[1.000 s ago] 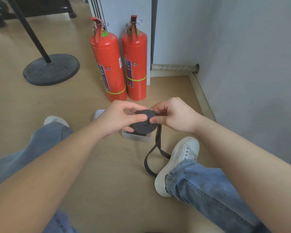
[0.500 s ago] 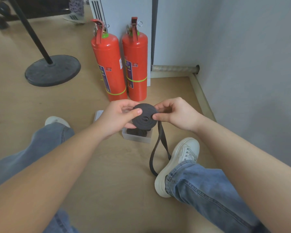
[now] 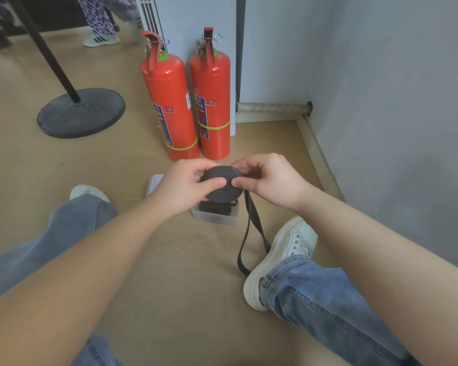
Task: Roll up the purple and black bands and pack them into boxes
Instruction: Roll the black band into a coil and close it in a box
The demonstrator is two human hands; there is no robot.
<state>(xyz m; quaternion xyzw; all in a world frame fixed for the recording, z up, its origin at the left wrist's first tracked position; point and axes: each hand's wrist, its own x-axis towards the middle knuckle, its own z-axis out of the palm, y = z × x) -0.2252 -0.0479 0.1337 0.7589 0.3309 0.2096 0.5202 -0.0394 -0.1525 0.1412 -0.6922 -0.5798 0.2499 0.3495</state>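
Holding black coil (image 3: 222, 184) over clear box (image 3: 214, 220), dark roll (image 3: 217, 208) inside

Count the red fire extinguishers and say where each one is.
2. The first extinguisher stands on the floor, nearer the black stand base. The second extinguisher stands right beside it, away from that base. None appears hidden.
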